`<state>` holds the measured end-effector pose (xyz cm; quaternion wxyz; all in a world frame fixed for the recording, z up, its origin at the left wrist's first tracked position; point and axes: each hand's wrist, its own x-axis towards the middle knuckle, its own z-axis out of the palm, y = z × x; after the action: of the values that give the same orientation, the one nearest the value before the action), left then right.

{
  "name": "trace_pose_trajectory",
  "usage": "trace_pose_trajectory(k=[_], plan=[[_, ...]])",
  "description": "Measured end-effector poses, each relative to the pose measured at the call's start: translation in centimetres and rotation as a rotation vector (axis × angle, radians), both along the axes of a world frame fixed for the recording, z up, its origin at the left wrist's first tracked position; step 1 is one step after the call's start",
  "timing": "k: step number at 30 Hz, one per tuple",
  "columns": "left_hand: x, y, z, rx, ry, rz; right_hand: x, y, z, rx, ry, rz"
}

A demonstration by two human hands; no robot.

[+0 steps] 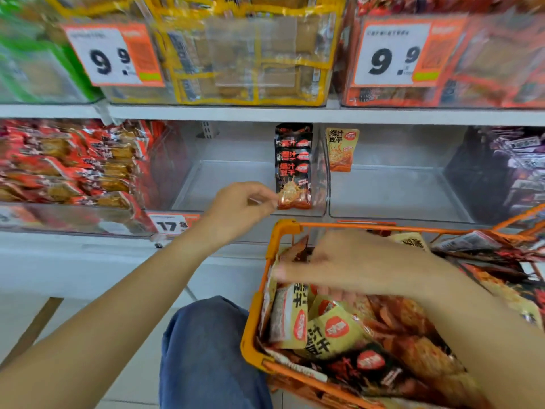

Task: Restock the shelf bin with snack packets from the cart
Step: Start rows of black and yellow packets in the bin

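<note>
My left hand [236, 209] reaches to the clear shelf bin [224, 175] and pinches the lower edge of the front black-and-red snack packet [293, 184]. Several such packets stand in a row against the bin's right wall. My right hand [348, 265], blurred, is down in the orange cart basket [259, 320], fingers spread over the packets; whether it holds one is unclear. Yellow packets [333, 335] and dark red ones [371, 364] fill the basket.
One yellow packet [341, 149] stands in the neighbouring clear bin [395, 190] to the right. A full bin of red packets [67, 163] is at the left, purple packets [513, 169] at the far right. Stocked bins with 9.9 price tags [109, 54] fill the upper shelf. My knee [206, 335] is below.
</note>
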<state>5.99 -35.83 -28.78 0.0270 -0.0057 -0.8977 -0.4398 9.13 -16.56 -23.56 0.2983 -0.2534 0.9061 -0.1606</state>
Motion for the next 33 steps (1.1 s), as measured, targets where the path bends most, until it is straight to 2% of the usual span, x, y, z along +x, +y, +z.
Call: trace_pose_trajectory(k=[2, 5, 7, 8, 9, 11, 12, 13, 14, 16, 17, 18, 21, 23, 24, 27, 30, 33], plan=[[1.3, 0.5, 0.3, 0.01, 0.036, -0.039, 0.4, -0.4, -0.6, -0.107, -0.102, -0.012], [2.9, 1.3, 1.7, 0.188, 0.063, -0.128, -0.5, 0.3, -0.3, -0.549, -0.343, -0.417], [3.8, 2.2, 2.6, 0.404, -0.074, -0.256, -1.8, 1.7, 0.5, -0.813, -0.468, -0.595], [4.0, 2.8, 2.6, 0.432, -0.181, -0.278, -2.2, 2.3, 0.9, -0.9, -0.495, -0.638], [4.3, 3.5, 2.5, 0.35, -0.211, -0.3, -2.3, 2.7, 1.4, -0.972, -0.511, -0.671], [5.6, 5.3, 1.7, -0.047, -0.01, -0.349, -2.4, 3.1, 1.7, -1.095, -0.546, -0.737], [5.9, 6.2, 1.3, -0.117, 0.154, -0.288, -2.4, 3.3, 1.8, -1.16, -0.556, -0.766], [5.8, 6.6, 0.9, -0.026, 0.219, -0.227, -2.3, 3.4, 2.0, -1.219, -0.529, -0.813], [5.7, 6.7, 1.0, 0.168, 0.193, -0.173, -2.3, 3.8, 2.0, -1.262, -0.441, -0.891], [4.6, 7.2, 1.3, 0.547, -0.019, -0.145, -2.9, 5.0, 1.7, -1.292, -0.129, -1.1], [4.0, 7.3, 1.4, 0.634, -0.1, -0.146, -3.2, 5.8, 1.4, -1.266, -0.006, -1.15], [3.8, 7.5, 1.7, 0.691, -0.153, -0.152, -3.4, 6.3, 1.1, -1.207, 0.037, -1.139], [3.2, 8.0, 1.3, 0.704, -0.17, -0.191, -3.5, 7.3, 0.1, -0.919, -0.15, -0.877], [2.1, 8.3, 1.3, 0.591, -0.14, -0.196, -3.7, 7.6, -0.4, -0.839, -0.241, -0.761], [1.1, 8.3, 1.4, 0.47, -0.072, -0.175, -4.2, 7.6, -0.7, -0.864, -0.25, -0.783], [-2.8, 7.2, 1.0, 0.144, 0.167, 0.023, -7.0, 8.2, -1.3, -0.994, -0.228, -1.014], [-5.9, 6.8, -0.1, 0.111, 0.064, 0.019, -10.9, 8.9, -2.2, -1.029, -0.175, -1.093], [-7.2, 7.3, -1.7, 0.123, -0.011, -0.077, -14.9, 8.8, -3.4, -0.901, -0.075, -1.044]])
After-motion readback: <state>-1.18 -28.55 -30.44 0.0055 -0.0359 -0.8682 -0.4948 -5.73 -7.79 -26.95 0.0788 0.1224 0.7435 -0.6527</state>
